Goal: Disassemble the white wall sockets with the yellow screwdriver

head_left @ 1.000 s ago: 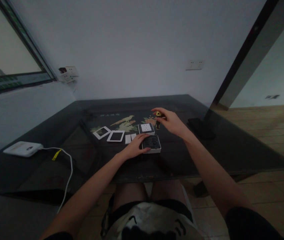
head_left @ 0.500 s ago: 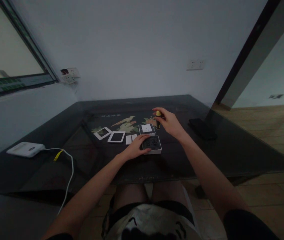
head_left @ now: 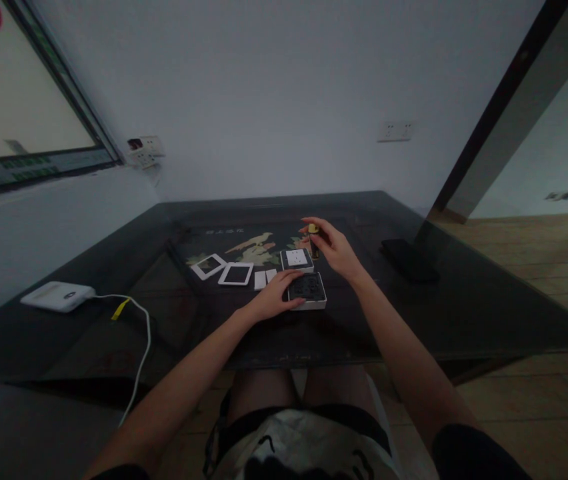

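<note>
Yellow-capped screwdriver [head_left: 314,239] in right hand [head_left: 335,248]

Both forearms are stretched forward. The left hand [head_left: 273,298] is laid flat, palm down, fingers extended. The right hand [head_left: 333,249] is raised slightly farther out, fingers curled in a closed grip.
</note>
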Demonstrator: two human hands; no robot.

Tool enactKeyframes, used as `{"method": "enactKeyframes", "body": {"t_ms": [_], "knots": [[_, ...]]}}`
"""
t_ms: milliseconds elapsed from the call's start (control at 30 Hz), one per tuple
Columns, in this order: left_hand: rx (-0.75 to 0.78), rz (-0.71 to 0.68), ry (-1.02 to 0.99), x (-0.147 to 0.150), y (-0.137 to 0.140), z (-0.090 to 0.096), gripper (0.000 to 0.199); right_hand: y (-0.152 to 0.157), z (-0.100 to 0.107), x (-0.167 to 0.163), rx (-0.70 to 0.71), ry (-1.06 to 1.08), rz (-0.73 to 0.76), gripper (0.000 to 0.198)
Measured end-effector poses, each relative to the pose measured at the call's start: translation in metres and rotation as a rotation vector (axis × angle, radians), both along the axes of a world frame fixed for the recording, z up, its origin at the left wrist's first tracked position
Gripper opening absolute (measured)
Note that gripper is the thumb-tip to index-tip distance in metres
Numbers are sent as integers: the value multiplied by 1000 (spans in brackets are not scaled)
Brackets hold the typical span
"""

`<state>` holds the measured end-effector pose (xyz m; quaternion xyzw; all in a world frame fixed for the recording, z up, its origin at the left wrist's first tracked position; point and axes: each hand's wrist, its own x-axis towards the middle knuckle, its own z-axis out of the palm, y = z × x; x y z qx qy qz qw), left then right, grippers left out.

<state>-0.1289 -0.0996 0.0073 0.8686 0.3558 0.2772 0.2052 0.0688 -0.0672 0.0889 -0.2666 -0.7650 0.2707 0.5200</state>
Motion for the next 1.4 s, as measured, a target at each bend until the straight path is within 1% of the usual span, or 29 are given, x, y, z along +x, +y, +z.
{"method": "enactKeyframes", "body": {"t_ms": [33,100,233,267,300,333,467,500,567,667,733,767,833,933,1000,1067,1200,1267,1333,1400], "knots": [[-1,-3,-4,0,0,0,60,1,-2,0,-14,22,16,33],[-5,-7,-9,0,0,0,60,-1,-4,-1,23,42,-32,30],[-4,3,-6,0,1,-2,60,-8,0,-3,168,51,-309,19],[-3,6,-4,0,1,-2,60,-9,1,-3,185,57,-350,17],[-2,6,-2,0,1,-2,60,-10,3,-2,187,58,-359,15],[-1,5,-2,0,1,-2,61,-10,4,-1,176,54,-335,16],[0,-2,1,0,1,-2,61,-8,6,4,55,-2,-116,27],[0,-2,3,0,1,-2,61,-9,6,5,50,-16,-99,28],[1,-1,8,0,1,-2,61,-10,7,5,97,-49,-148,25],[7,-7,4,0,1,-2,60,-13,8,4,197,-56,-328,20],[7,-7,1,0,1,-2,59,-14,8,3,219,-22,-420,17],[6,-6,0,0,1,-1,59,-14,8,3,220,-9,-437,15],[3,-2,0,0,0,-1,59,-12,7,4,198,-9,-391,17],[5,-1,1,1,0,-1,59,-9,6,8,114,-35,-230,27],[7,1,0,1,0,-1,59,-9,6,10,89,-51,-190,27],[8,2,-5,1,0,-2,59,-10,7,10,116,-69,-235,23],[-1,3,-16,1,0,-1,59,-14,7,7,180,-49,-421,21],[-8,1,-18,1,-1,0,59,-14,7,6,192,-21,-480,18],[-11,-2,-18,1,-2,1,59,-12,7,7,176,-9,-452,15],[-12,-3,-18,2,-2,1,58,-10,8,9,117,-14,-334,20]]}}
